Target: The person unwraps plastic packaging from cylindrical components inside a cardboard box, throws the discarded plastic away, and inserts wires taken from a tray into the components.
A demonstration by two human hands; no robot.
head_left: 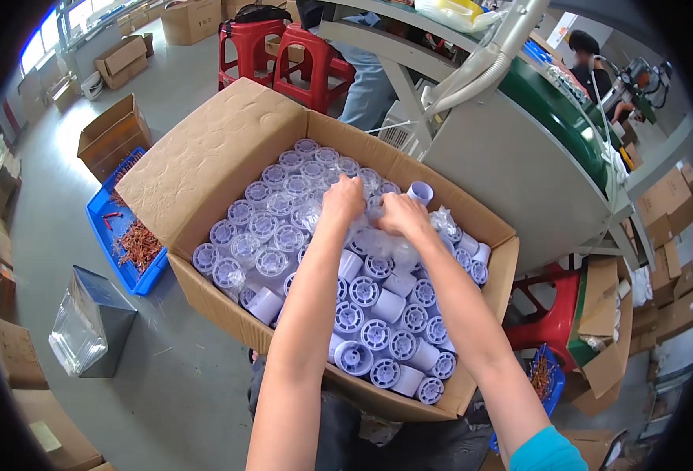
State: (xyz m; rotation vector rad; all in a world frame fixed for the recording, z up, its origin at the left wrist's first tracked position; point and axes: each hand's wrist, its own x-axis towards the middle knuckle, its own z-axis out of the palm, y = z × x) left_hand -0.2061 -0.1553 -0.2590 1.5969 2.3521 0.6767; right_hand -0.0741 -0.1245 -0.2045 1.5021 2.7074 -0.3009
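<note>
An open cardboard box point(240, 326) is full of pale lilac plastic spools point(363, 292), several lying on their sides and others showing round slotted ends. Crumpled clear plastic film point(305, 216) lies over the spools in the far left part and the middle. My left hand point(344, 198) is closed on the film near the middle of the box. Just to its right, my right hand point(403, 215) pinches the film too, its fingertips partly hidden. Beyond that hand, one spool point(420, 192) stands with its hollow end up.
A grey machine frame point(495, 173) with a green belt point(554, 118) stands at the right. Red stools point(307, 67) and a person's leg point(364, 86) are behind the box. On the floor at left are a blue tray point(144, 279) of reddish small parts and a metal tin point(95, 322).
</note>
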